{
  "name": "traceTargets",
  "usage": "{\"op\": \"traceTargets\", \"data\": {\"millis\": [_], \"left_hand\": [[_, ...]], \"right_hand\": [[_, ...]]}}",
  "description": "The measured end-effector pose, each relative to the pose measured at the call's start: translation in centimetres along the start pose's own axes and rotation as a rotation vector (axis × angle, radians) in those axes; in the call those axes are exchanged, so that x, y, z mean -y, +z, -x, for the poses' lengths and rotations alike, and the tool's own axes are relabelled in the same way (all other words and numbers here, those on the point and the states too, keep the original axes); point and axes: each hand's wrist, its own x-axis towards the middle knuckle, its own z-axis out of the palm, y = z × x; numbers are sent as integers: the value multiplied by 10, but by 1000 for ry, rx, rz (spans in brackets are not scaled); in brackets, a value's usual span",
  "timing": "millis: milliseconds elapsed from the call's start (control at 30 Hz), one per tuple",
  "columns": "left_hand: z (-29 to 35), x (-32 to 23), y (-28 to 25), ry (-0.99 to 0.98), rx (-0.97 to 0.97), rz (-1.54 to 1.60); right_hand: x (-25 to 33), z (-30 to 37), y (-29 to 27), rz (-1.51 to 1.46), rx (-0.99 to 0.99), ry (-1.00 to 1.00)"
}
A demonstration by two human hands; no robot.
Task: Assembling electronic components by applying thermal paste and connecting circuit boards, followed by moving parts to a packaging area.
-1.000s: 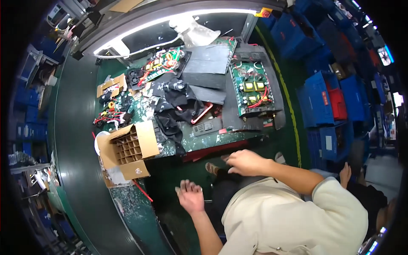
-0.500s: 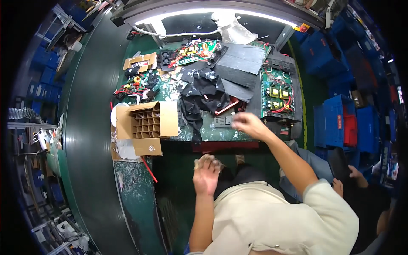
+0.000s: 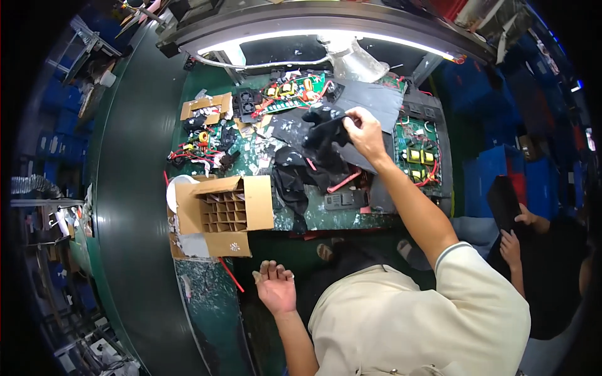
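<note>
My right hand (image 3: 365, 133) is closed, pinching a crumpled black cloth (image 3: 327, 130) and lifting part of it off the workbench. Underneath and nearer to me, more black cloth (image 3: 290, 188) trails toward the bench's front edge. A tool with pinkish-red handles (image 3: 345, 180) pokes out from beneath the lifted cloth, its other end hidden. Close to the front edge lies a flat grey plastic part (image 3: 346, 200). My left hand (image 3: 276, 289) hangs in front of the bench, palm up and empty, with its fingers loosely curled and apart.
An open carton with cardboard dividers (image 3: 259, 203) stands left of the cloth. Circuit boards (image 3: 290, 91) and dark sheets (image 3: 370, 97) lie at the back; a larger board (image 3: 417, 160) sits right. A conveyor belt (image 3: 141, 207) runs along the left. Another person holds a dark object (image 3: 503, 199).
My right hand has moved from the front edge up and away to the black cloth, taking hold and raising it. My left hand has dropped lower and left. The view has tilted slightly.
</note>
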Motion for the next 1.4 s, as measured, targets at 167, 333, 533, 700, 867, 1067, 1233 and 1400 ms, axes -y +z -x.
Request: {"op": "traceTargets", "data": {"millis": [167, 333, 533, 700, 867, 1067, 1233, 1400], "left_hand": [[-43, 18, 51, -108, 110, -90], [-68, 27, 71, -197, 150, -74], [-87, 4, 68, -240, 356, -200], [-110, -7, 77, -394, 326, -192], [-127, -12, 87, -424, 428, -177], [-133, -10, 130, -368, 550, 39], [-123, -19, 127, -310, 514, 146], [-121, -21, 122, -241, 544, 265]], "right_hand": [[-10, 21, -13, 257, 68, -112], [16, 83, 14, 221, 443, -97], [19, 84, 78, 793, 684, 52], [17, 89, 60, 126, 482, 160], [46, 87, 41, -477, 313, 191], [17, 91, 15, -1092, 216, 893], [31, 94, 19, -1288, 372, 966], [35, 102, 34, -1369, 426, 970]]}}
